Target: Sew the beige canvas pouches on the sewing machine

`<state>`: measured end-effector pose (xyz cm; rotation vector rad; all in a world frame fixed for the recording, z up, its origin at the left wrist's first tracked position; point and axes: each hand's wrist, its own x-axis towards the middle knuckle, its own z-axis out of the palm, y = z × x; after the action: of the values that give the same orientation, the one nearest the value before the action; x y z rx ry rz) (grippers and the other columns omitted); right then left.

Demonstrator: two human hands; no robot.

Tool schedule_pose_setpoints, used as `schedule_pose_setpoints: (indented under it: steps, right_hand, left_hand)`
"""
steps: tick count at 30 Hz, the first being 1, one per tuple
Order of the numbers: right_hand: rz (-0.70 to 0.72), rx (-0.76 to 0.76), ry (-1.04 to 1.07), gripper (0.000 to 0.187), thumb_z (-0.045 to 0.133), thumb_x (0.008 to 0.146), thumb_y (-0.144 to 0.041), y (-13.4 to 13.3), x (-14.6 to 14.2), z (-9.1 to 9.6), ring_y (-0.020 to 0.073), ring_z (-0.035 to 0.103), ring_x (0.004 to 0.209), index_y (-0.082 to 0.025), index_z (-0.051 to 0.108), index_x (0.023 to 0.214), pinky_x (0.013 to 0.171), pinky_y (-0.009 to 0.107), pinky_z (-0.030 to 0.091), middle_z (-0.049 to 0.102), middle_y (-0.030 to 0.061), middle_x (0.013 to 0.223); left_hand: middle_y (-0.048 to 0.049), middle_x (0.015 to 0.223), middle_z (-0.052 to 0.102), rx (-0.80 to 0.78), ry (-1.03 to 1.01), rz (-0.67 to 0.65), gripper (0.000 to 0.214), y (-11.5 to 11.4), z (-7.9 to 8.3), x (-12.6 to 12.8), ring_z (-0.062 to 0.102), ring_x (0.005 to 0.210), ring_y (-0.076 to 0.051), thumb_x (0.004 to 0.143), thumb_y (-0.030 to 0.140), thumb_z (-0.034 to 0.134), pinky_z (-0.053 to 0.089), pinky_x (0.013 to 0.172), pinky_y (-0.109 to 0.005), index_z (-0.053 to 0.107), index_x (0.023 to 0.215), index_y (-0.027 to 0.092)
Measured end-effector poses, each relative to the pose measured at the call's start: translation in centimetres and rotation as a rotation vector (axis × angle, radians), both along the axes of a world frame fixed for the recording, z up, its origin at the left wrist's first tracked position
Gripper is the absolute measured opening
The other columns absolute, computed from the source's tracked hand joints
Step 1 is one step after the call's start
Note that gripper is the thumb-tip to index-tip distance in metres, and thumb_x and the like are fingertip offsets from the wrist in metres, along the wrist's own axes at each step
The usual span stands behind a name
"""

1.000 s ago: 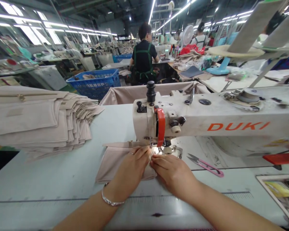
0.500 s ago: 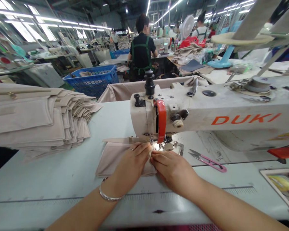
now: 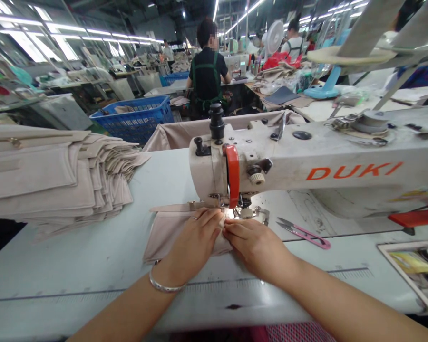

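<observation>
A beige fabric piece with a zipper strip along its far edge lies folded under the head of the sewing machine. My left hand, with a ring and a silver bracelet, rests over it, fingers together and fingertips gripping the cloth right by the needle area. Facing it, my right hand pinches the cloth's near right edge, its fingertips almost touching the left ones. The presser foot is partly hidden behind my fingers. Pink-handled thread snips lie on the table to the right of my right hand.
A tall pile of beige fabric pieces stands at the left. A tray with bobbins sits at the right edge. Beyond the table are a blue basket and a co-worker seated facing away. Thread cones rise at upper right.
The view has shifted slightly, so the machine and snips appear a little further left. Both hands keep their hold on the fabric near the needle, with barely any movement.
</observation>
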<state>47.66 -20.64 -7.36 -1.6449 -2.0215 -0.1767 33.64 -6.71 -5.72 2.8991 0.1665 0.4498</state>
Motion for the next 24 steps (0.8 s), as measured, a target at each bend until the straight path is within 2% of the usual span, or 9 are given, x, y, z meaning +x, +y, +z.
schedule_pose_setpoints:
  steps: [5,8,12,14,16,19,21,22,24]
  right_hand:
    - [0.015,-0.008,0.032,0.028,0.044,0.097,-0.01,0.1,-0.3,-0.1,0.0248,0.062,0.114,-0.009,0.067,0.112,0.094,0.039,0.053,0.07,0.0142,0.11]
    - [0.016,-0.088,0.07,0.029,0.048,0.094,-0.011,-0.7,0.1,1.2,0.0236,0.06,0.118,-0.013,0.065,0.118,0.098,0.04,0.051,0.068,0.0123,0.119]
    - [0.056,-0.309,0.099,0.056,0.054,0.079,-0.002,-3.1,2.6,3.8,0.0231,0.051,0.13,-0.023,0.057,0.131,0.113,0.047,0.034,0.061,0.0047,0.135]
    - [0.039,-0.334,0.068,0.063,0.051,0.077,0.002,-3.5,4.0,4.4,0.0241,0.047,0.133,-0.027,0.055,0.133,0.112,0.049,0.034,0.06,0.003,0.136]
    - [-0.018,-0.311,0.035,0.049,0.054,0.082,-0.001,-3.0,5.0,4.0,0.0258,0.051,0.125,-0.026,0.059,0.124,0.104,0.046,0.04,0.064,0.0047,0.128]
    - [-0.27,-0.22,0.029,0.015,0.067,0.086,-0.019,-0.8,5.2,2.5,0.0271,0.059,0.099,-0.018,0.062,0.1,0.083,0.04,0.049,0.066,0.0094,0.102]
    - [-0.404,-0.15,0.019,0.016,0.069,0.087,-0.029,0.3,4.5,1.4,0.0257,0.059,0.086,-0.017,0.06,0.091,0.071,0.036,0.048,0.064,0.0096,0.091]
    - [-0.407,-0.118,0.01,0.016,0.066,0.089,-0.031,0.5,4.1,1.1,0.0249,0.058,0.082,-0.017,0.059,0.089,0.068,0.035,0.048,0.063,0.0093,0.088]
    - [-0.296,-0.066,0.021,0.015,0.058,0.094,-0.03,0.3,3.1,0.9,0.0233,0.057,0.08,-0.017,0.06,0.087,0.067,0.034,0.047,0.062,0.0082,0.085]
  left_hand:
    - [-0.0112,0.129,0.061,-0.024,0.003,-0.014,0.031,0.1,-0.1,-0.2,0.056,0.121,-0.023,0.101,0.016,0.038,0.042,0.108,-0.043,0.054,0.128,0.014]
    - [-0.0124,0.139,0.056,-0.072,0.068,-0.009,0.038,0.3,0.0,-1.0,0.05,0.13,-0.024,0.101,0.024,0.044,0.038,0.114,-0.044,0.049,0.137,0.014]
    - [-0.0145,0.156,0.036,-0.17,0.196,-0.048,0.08,0.3,0.5,-2.6,0.034,0.144,-0.03,0.086,0.046,0.068,0.032,0.118,-0.05,0.031,0.151,0.016]
    - [-0.0121,0.156,0.036,-0.215,0.221,-0.075,0.072,0.3,0.9,-3.2,0.034,0.144,-0.028,0.09,0.041,0.064,0.031,0.119,-0.049,0.034,0.151,0.019]
    - [-0.0083,0.153,0.042,-0.275,0.22,-0.081,0.053,0.4,1.3,-3.5,0.038,0.142,-0.024,0.097,0.033,0.055,0.032,0.119,-0.047,0.041,0.147,0.023]
    - [-0.0046,0.15,0.047,-0.353,0.163,-0.071,0.043,0.4,1.7,-3.4,0.042,0.14,-0.02,0.099,0.021,0.044,0.035,0.118,-0.045,0.049,0.141,0.026]
    - [-0.0051,0.148,0.049,-0.36,0.119,-0.044,0.048,0.2,1.6,-3.0,0.045,0.137,-0.019,0.094,0.012,0.043,0.037,0.117,-0.045,0.05,0.14,0.024]
    - [-0.0062,0.147,0.05,-0.348,0.105,-0.026,0.051,0.0,1.5,-2.8,0.046,0.136,-0.02,0.09,0.009,0.046,0.037,0.117,-0.046,0.05,0.14,0.022]
    - [-0.0077,0.143,0.053,-0.322,0.078,0.008,0.055,-0.1,1.3,-2.4,0.048,0.133,-0.023,0.085,0.008,0.052,0.038,0.116,-0.047,0.051,0.139,0.019]
